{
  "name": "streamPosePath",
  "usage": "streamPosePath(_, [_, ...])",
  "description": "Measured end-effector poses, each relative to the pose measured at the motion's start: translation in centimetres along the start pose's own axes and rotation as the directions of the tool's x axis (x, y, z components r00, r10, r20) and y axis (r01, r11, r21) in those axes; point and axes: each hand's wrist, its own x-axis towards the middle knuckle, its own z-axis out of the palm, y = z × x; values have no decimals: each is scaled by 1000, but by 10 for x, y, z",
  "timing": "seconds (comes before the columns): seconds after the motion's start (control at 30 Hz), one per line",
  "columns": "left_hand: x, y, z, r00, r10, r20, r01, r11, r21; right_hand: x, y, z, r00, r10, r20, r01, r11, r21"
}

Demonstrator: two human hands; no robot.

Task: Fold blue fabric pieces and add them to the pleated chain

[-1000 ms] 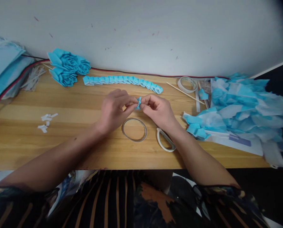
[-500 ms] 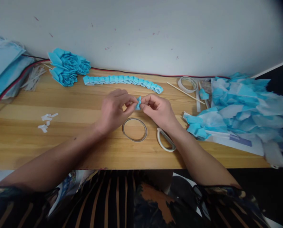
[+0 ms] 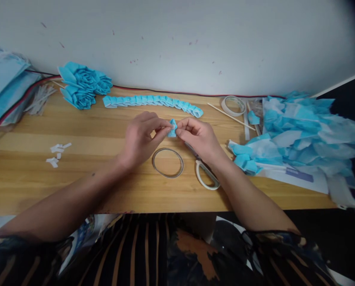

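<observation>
A small folded piece of blue paper [image 3: 172,128] is pinched from both sides just above the wooden table [image 3: 76,182]. My left hand [image 3: 143,138] grips its left edge with thumb and fingers closed. My right hand [image 3: 198,137] pinches its right edge, fingers curled. Below the hands lies a thin tape ring [image 3: 168,162], and white-handled scissors [image 3: 205,174] lie under my right wrist. Behind the hands a long chain of folded blue pieces [image 3: 152,101] stretches across the table.
Blue paper flowers [image 3: 82,84] sit at the back left beside a stack of blue sheets [image 3: 4,87]. A heap of blue and white paper [image 3: 302,131] fills the right side. A tape roll [image 3: 232,105], a wooden stick [image 3: 231,116] and white scraps [image 3: 56,153] also lie about.
The blue piece has been turned or spread a little between my fingers. Both hands stay in about the same place; the scissors' blades now show beside my right hand.
</observation>
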Motion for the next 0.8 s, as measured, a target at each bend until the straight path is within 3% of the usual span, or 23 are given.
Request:
streamPosePath(0.17, [2, -1, 0, 973, -224, -55, 213, 963, -166, -2, -2, -2, 999, 5, 31, -6, 1000, 7])
streamPosePath(0.27, [4, -6, 1, 929, -360, 83, 364, 857, -364, -2, -2, -3, 999, 3, 36, -4, 1000, 4])
streamPosePath(0.4, [5, -9, 3, 867, -394, 305, 498, 702, -509, -1, -1, -3, 999, 14, 41, -15, 1000, 18])
streamPosePath(0.57, [5, -6, 4, 850, -412, 328, 527, 664, -531, -3, -4, -2, 998, 34, 55, -35, 999, 7])
streamPosePath(0.8, [5, -4, 4, 868, -383, 315, 495, 714, -495, -3, -4, -1, 996, 22, 85, -19, 999, -26])
